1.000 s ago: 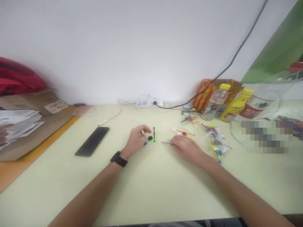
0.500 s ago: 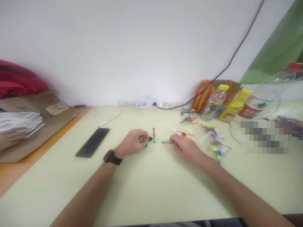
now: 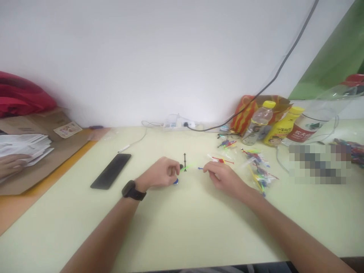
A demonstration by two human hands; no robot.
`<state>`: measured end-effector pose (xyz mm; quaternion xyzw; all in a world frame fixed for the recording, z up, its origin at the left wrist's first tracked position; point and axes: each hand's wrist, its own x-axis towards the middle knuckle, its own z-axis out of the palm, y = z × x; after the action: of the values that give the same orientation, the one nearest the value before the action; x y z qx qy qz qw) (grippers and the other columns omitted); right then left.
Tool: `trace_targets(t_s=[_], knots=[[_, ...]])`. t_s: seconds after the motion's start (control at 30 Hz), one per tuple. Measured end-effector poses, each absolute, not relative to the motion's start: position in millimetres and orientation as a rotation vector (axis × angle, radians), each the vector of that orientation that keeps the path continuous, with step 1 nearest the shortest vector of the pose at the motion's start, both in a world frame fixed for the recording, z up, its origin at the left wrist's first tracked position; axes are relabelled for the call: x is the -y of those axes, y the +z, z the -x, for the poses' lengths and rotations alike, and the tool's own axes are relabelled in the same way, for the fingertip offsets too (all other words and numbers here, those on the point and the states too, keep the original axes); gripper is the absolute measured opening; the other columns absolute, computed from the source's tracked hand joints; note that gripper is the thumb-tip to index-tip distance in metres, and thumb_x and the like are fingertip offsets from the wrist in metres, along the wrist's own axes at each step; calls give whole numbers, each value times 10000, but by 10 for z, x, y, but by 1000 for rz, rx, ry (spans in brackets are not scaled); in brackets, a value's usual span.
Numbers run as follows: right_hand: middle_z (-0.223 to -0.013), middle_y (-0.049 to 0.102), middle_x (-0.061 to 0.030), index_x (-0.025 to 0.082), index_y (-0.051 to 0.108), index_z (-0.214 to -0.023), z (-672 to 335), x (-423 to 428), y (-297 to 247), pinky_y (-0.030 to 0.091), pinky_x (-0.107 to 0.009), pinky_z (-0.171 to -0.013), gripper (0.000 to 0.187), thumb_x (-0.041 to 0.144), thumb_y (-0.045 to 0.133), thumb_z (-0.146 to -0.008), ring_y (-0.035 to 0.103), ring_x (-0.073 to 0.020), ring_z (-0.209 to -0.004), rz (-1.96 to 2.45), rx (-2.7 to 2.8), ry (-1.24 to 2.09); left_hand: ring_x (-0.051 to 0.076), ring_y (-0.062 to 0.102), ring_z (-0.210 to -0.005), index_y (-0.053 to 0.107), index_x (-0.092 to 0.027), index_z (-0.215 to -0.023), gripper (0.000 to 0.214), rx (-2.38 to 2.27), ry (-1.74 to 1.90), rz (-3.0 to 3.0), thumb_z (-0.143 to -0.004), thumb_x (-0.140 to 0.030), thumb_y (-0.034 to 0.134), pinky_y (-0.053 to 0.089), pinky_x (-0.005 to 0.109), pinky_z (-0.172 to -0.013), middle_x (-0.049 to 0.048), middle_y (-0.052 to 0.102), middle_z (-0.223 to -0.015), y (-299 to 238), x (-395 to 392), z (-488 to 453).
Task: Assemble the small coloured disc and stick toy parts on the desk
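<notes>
Blue rod (image 3: 200, 168) pinched in right fingers (image 3: 207, 166); left fingers (image 3: 176, 165) curled, grip unclear; bottle label (image 3: 302, 132): "农夫".

The blue stick (image 3: 200, 168) in the right fingers (image 3: 209, 165) looks like plastic. The table (image 3: 182, 223) under them looks smooth. Far to their left, the box (image 3: 42, 122) is dull cardboard.

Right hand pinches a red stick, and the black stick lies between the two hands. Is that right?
Not the colour: in the head view, the right hand pinches a blue stick, not a red one. The black stick does lie between that hand and the left hand.
</notes>
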<state>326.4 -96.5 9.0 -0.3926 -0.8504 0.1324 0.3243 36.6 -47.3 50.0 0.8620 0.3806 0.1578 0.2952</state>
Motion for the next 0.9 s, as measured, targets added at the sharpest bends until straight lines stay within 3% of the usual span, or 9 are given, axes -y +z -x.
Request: trace_targets(t_s=[0.37,0.5,0.63,0.77,0.9], knots=[[-991,712,-40,227,613,-1076,-3235,977,114,505,-320,-814,274,41,474,-930,680,-195,-902,1005,2096,366,132,591,-601,719,-200,-905,122,-983,382,-2302,-796,-256,711,414,243,-583,-10,709,-716,439,587,-541],[-982,715,-48,236,618,-1084,-3217,991,149,511,-330,-826,217,118,461,-992,681,-203,-899,1032,2033,406,139,571,-601,713,-214,-1004,171,-1068,482,-2280,-939,-337,613,414,256,-592,-18,667,-687,355,628,-664],[-930,697,-65,232,611,-1042,-3217,1000,211,513,-341,-806,168,196,448,-1030,663,-215,-867,1069,1980,385,162,575,-680,704,-203,-944,234,-1002,595,-2324,-1010,-309,507,428,279,-624,25,658,-797,304,658,-753],[-906,673,-62,234,589,-1018,-3221,1002,241,507,-331,-784,166,213,426,-1043,649,-206,-846,1063,1947,349,176,581,-740,710,-186,-994,213,-1047,667,-2395,-969,-197,499,444,303,-677,67,659,-958,300,630,-729],[-901,647,-53,232,574,-1038,-3220,1005,238,499,-325,-787,158,190,422,-1039,644,-192,-836,1044,1926,331,184,570,-754,693,-203,-1051,287,-1007,572,-2448,-791,-111,610,452,307,-713,40,657,-938,339,609,-620]])
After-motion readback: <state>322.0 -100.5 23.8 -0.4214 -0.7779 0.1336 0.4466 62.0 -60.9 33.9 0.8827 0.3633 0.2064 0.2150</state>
